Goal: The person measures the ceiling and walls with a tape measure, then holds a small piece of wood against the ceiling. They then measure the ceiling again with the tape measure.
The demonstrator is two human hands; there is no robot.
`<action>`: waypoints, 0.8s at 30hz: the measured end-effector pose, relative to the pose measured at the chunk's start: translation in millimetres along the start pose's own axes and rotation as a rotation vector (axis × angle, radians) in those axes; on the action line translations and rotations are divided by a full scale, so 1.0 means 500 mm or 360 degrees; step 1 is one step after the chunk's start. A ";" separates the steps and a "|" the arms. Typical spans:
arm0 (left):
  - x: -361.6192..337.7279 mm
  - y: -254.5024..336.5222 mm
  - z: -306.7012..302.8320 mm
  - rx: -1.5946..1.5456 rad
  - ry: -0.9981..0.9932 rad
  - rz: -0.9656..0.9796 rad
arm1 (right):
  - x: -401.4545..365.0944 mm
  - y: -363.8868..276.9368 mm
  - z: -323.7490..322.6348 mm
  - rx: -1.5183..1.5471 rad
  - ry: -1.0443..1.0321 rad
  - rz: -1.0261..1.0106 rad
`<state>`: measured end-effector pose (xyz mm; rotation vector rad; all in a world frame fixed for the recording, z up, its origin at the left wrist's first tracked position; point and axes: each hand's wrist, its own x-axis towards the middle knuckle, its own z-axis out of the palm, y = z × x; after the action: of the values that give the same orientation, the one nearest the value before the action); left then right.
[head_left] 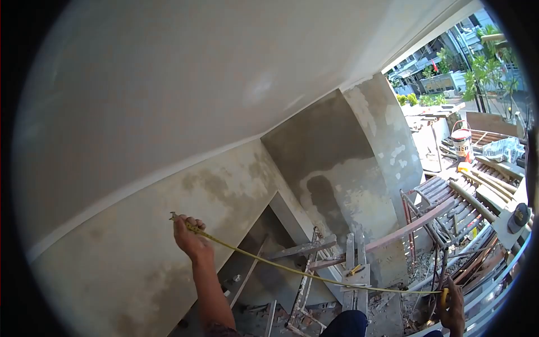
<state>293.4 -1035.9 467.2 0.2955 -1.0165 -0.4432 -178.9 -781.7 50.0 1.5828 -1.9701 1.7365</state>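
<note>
A yellow tape measure blade (292, 269) stretches out in the air between my two hands, sagging a little and sloping down to the right. My left hand (192, 240) is raised in front of the plastered wall, its fingers closed round the blade near the hooked end. At the lower right, my right hand (453, 312) grips the yellow tape measure case (445, 297), which its fingers partly cover. Below the blade, a small yellow-handled tool (355, 271) lies on a board of the scaffold.
Metal scaffold frames (303, 292) and planks (362, 286) stand below. A patchy plastered wall (224, 196) meets the ceiling (168, 101). At right are a paint bucket (462, 147), a cap (517, 219), stacked bamboo and pipes (443, 196). My knee (345, 324) shows at the bottom.
</note>
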 end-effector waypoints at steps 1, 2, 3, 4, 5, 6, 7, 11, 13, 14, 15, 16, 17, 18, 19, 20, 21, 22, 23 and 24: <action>0.075 0.027 -0.032 -0.0010 0.0095 0.0047 | -0.020 0.094 -0.018 0.0014 0.0089 0.0025; 0.145 0.063 -0.062 -0.0021 0.0198 0.0075 | -0.051 0.197 -0.032 -0.0132 0.0286 0.0084; 0.213 0.100 -0.100 -0.0034 0.0200 0.0116 | -0.080 0.267 -0.053 -0.0279 0.0465 0.0139; 0.282 0.128 -0.144 -0.0061 0.0238 0.0151 | -0.091 0.284 -0.113 0.0195 0.0437 0.0625; 0.341 0.156 -0.181 -0.0088 0.0285 0.0189 | -0.086 0.291 -0.160 0.0691 0.0382 0.1081; 0.382 0.189 -0.204 -0.0136 0.0308 0.0239 | -0.104 0.326 -0.181 0.0676 0.0512 0.1112; 0.405 0.217 -0.213 -0.0184 0.0337 0.0287 | -0.106 0.359 -0.184 0.0564 0.0649 0.0958; 0.418 0.292 -0.205 -0.0289 0.0267 0.0351 | -0.048 0.437 -0.169 0.0232 0.0995 0.0393; 0.429 0.302 -0.230 -0.0361 0.0426 0.0293 | 0.015 0.428 -0.146 0.0182 0.1093 0.0210; 0.453 0.299 -0.260 -0.0359 0.0482 0.0292 | 0.046 0.403 -0.136 0.0170 0.1136 0.0263; 0.453 0.295 -0.274 -0.0371 0.0483 0.0293 | 0.088 0.358 -0.125 0.0157 0.1182 0.0313; 0.452 0.291 -0.282 -0.0378 0.0488 0.0292 | 0.121 0.315 -0.120 0.0310 0.1112 0.0275; 0.459 0.285 -0.300 -0.0383 0.0490 0.0289 | 0.157 0.238 -0.125 0.0461 0.1039 0.0239; 0.478 0.276 -0.332 -0.0388 0.0490 0.0286 | 0.186 0.155 -0.132 0.0568 0.0962 0.0417; 0.523 0.265 -0.383 -0.0358 0.0393 0.0292 | 0.215 0.175 -0.105 0.0455 0.1052 0.0157; 0.541 0.263 -0.389 -0.0329 0.0292 0.0300 | 0.237 0.103 -0.107 0.0618 0.1040 0.0165; 0.562 0.258 -0.396 -0.0335 0.0287 0.0302 | 0.265 0.020 -0.114 0.0780 0.1024 0.0167; 0.563 0.260 -0.382 -0.0304 0.0385 0.0336 | 0.282 -0.002 -0.109 0.0754 0.0990 0.0145; 0.559 0.263 -0.366 -0.0271 0.0484 0.0368 | 0.298 -0.019 -0.105 0.0727 0.0954 0.0124; 0.537 0.272 -0.339 -0.0274 0.0486 0.0363 | 0.314 -0.052 -0.107 0.0766 0.0932 0.0065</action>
<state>590.6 -1042.3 643.3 0.0866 -0.6986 -0.2657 -262.2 -833.5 186.0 0.9343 -1.3793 2.4578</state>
